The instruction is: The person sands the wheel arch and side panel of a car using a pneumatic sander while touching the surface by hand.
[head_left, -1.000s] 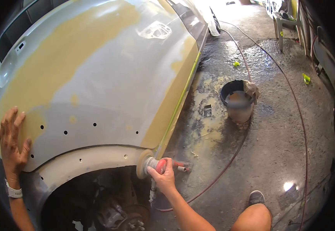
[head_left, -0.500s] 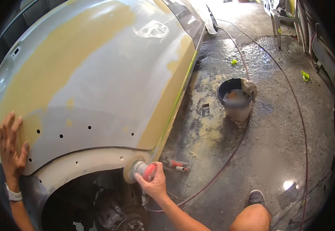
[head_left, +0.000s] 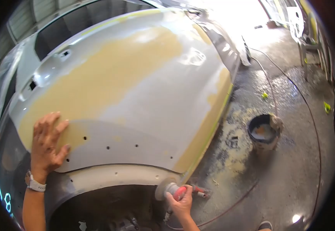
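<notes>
We see the sander (head_left: 171, 188) at the wheel arch's (head_left: 136, 171) end, right hand (head_left: 182, 206), grip closed round it, left hand (head_left: 47, 148) spread on the panel (head_left: 136, 104). We'd say sanding; next move calls for even pad (head_left: 161, 190) contact.

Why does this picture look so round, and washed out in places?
In the head view, black corners and bowed edges suggest a wide lens; the floor whites out at its far end; the wheel opening sinks into shadow; a smudgy blur sits just below the bucket.
</notes>
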Available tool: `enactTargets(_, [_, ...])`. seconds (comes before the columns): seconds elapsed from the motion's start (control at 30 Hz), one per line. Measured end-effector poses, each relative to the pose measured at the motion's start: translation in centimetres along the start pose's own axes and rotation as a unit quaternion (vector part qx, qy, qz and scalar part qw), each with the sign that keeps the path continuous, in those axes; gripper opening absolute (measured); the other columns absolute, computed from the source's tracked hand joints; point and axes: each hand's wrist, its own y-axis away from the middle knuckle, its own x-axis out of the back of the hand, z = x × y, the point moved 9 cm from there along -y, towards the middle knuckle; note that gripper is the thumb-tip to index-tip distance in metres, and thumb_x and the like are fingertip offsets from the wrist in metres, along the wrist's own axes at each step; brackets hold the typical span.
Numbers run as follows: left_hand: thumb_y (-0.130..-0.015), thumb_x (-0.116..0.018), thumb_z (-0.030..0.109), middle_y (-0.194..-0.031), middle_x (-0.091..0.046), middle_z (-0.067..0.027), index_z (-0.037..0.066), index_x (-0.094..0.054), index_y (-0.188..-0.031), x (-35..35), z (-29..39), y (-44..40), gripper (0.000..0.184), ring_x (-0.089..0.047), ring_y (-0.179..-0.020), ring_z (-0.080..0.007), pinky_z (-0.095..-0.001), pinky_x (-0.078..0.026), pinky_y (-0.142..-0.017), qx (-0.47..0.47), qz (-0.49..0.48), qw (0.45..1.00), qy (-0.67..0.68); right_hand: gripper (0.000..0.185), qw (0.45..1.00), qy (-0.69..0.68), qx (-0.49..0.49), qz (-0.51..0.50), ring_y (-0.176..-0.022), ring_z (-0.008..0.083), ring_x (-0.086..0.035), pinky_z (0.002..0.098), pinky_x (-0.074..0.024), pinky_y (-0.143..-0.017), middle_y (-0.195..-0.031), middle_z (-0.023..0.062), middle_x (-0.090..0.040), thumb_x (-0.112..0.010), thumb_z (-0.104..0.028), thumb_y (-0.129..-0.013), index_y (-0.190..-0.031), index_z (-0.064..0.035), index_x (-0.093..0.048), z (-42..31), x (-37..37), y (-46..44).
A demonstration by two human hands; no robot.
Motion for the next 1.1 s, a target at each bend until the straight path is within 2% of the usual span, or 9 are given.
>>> enactTargets(0.2, [-0.077,-0.078,0.032,-0.147,-0.052,-0.0132,0.017,-0.061,-0.14,0.5,0.2,-0.2,0.067,-0.048,-0.141,-0.0358,-0.0527,-0.034,-0.121,-0.008,0.002,1.0,0.015,0.062,1.0,0.027,-0.008,-0.002,-0.089,0.0246,-0.061,0.0392,-0.0527,-0.084,-0.098,0.0102,-0.06,-0.094,-0.027,-0.074,-0.115,-0.0057,-0.052,0.7,0.8,0.5])
enactTargets(0.3, [-0.078,-0.079,0.034,-0.147,-0.052,-0.0125,0.017,-0.061,-0.14,0.4,-0.1,0.0,0.066,-0.049,-0.14,-0.0346,-0.0522,-0.034,-0.121,-0.007,0.011,1.0,0.02,0.053,1.0,0.014,0.021,-0.009,-0.082,0.013,-0.053,0.0287,-0.0474,-0.076,-0.091,-0.0003,-0.052,-0.092,-0.011,-0.08,-0.116,-0.0076,-0.053,1.6,0.0,0.9])
enactTargets(0.33, [-0.078,-0.079,0.034,-0.147,-0.052,-0.0119,0.018,-0.061,-0.14,0.5,0.0,0.0,0.067,-0.049,-0.139,-0.0337,-0.0518,-0.034,-0.121,-0.011,0.019,1.0,0.012,0.05,0.999,0.01,0.051,-0.008,-0.074,0.0124,-0.043,0.0297,-0.0416,-0.068,-0.085,-0.0026,-0.044,-0.09,-0.009,-0.08,-0.11,-0.0083,-0.05,0.5,-0.1,0.7])
enactTargets(0.43, [-0.078,-0.079,0.034,-0.147,-0.052,-0.0117,0.018,-0.06,-0.141,0.5,0.0,-0.1,0.068,-0.049,-0.139,-0.0338,-0.0518,-0.034,-0.121,-0.01,0.002,1.0,0.013,0.048,0.999,-0.014,0.049,-0.011,-0.074,0.0117,-0.042,0.0288,-0.0408,-0.068,-0.086,-0.0025,-0.043,-0.09,-0.008,-0.081,-0.109,-0.008,-0.051,0.9,-0.7,0.6])
enactTargets(0.57, [-0.078,-0.078,0.033,-0.147,-0.052,-0.012,0.018,-0.06,-0.141,0.6,0.0,-0.1,0.067,-0.049,-0.139,-0.0346,-0.0524,-0.034,-0.121,-0.009,0.013,1.0,0.006,0.063,1.0,0.001,-0.007,-0.014,-0.088,0.025,-0.062,0.0398,-0.0533,-0.083,-0.098,0.0103,-0.06,-0.094,-0.028,-0.073,-0.114,-0.0056,-0.052,1.5,0.3,0.5])
enactTargets(0.6, [-0.078,-0.078,0.033,-0.148,-0.052,-0.0123,0.017,-0.061,-0.141,0.5,-0.1,-0.2,0.067,-0.049,-0.14,-0.0349,-0.0526,-0.033,-0.121,-0.006,0.012,1.0,0.004,0.065,1.0,0.002,-0.005,-0.01,-0.087,0.0261,-0.063,0.04,-0.0539,-0.083,-0.098,0.0111,-0.061,-0.095,-0.031,-0.073,-0.114,-0.0054,-0.052,1.1,0.6,0.7])
enactTargets(0.87, [-0.089,-0.065,0.044,-0.153,-0.051,-0.0163,0.012,-0.059,-0.145,-0.6,-0.5,0.4,0.064,-0.046,-0.144,-0.0397,-0.0544,-0.031,-0.123,-0.001,0.003,1.0,-0.023,0.067,0.997,0.062,0.042,-0.03,-0.093,0.0329,-0.065,0.043,-0.0538,-0.086,-0.103,0.0164,-0.063,-0.094,-0.034,-0.073,-0.118,-0.0049,-0.053,-3.1,-0.6,1.0])
enactTargets(0.97, [-0.08,-0.073,0.033,-0.15,-0.053,-0.015,0.013,-0.061,-0.141,-0.1,0.0,0.1,0.066,-0.047,-0.142,-0.0383,-0.054,-0.032,-0.123,0.001,0.029,1.0,-0.003,0.067,0.998,0.061,0.026,-0.02,-0.094,0.034,-0.065,0.0449,-0.0533,-0.086,-0.103,0.017,-0.063,-0.094,-0.033,-0.073,-0.117,-0.0053,-0.053,-2.0,-0.3,0.0])
enactTargets(1.1, [-0.081,-0.071,0.033,-0.151,-0.053,-0.0155,0.013,-0.061,-0.142,0.0,-0.2,0.3,0.065,-0.047,-0.143,-0.0386,-0.0533,-0.032,-0.123,-0.006,0.022,1.0,0.004,0.065,0.998,0.061,-0.015,-0.014,-0.095,0.0342,-0.065,0.0452,-0.0531,-0.087,-0.102,0.0162,-0.062,-0.094,-0.03,-0.074,-0.117,-0.0053,-0.052,2.7,1.5,-0.2])
